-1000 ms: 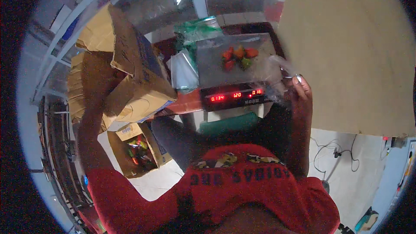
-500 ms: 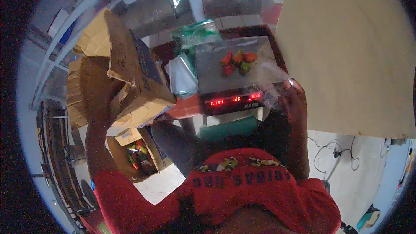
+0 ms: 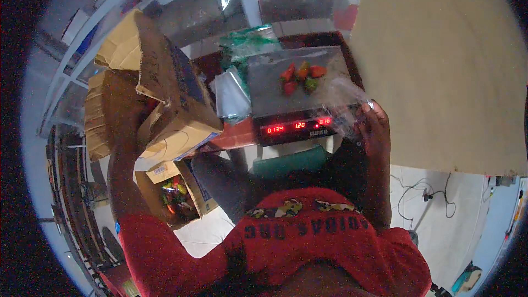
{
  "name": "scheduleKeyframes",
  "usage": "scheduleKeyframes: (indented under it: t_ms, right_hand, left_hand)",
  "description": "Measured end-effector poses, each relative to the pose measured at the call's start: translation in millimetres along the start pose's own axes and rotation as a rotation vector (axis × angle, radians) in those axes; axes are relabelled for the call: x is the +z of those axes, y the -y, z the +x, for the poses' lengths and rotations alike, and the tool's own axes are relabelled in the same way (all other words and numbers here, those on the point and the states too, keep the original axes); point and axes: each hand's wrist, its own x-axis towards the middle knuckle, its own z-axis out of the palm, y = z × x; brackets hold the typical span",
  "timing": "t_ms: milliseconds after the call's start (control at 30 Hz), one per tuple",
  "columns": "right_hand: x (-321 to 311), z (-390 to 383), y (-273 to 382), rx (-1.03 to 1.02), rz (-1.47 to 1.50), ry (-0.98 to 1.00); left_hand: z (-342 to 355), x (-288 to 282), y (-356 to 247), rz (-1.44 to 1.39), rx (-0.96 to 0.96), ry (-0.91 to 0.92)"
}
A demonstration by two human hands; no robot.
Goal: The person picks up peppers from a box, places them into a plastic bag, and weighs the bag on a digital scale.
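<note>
My left hand reaches into the tall open cardboard box at the left. Its fingers are hidden in the dark inside, where a bit of red shows. At the right, my right hand pinches the edge of a clear plastic bag, which drapes over the corner of a digital scale. Several small red and green peppers lie in a cluster on the scale's flat metal plate. Red digits glow on its front display.
Clear plastic bags and a green-printed plastic pack lie left of the scale. Below the tall box, a smaller carton holds wrapped peppers. A large tan board stands at the right, with black cables on the floor.
My left hand has shifted slightly inside the box. My right hand and the bag have moved a little, and the bag looks more spread. The peppers stay on the scale.
</note>
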Motion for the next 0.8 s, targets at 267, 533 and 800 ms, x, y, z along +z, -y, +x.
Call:
scheduleKeyframes:
  t_ms: [267,533,800]
  right_hand:
    - [2.6,1.0,-2.2,-0.021,-0.052,-0.016]
    - [1.2,1.1,-3.5,-0.010,0.002,0.035]
    - [-2.7,0.1,-7.4,-0.052,-0.077,0.037]
  left_hand:
    - [-8.0,-0.2,0.3,-0.002,-0.021,-0.007]
    - [-4.0,2.3,7.4,-0.016,-0.035,0.006]
    - [3.1,-0.9,10.7,-0.043,-0.035,0.000]
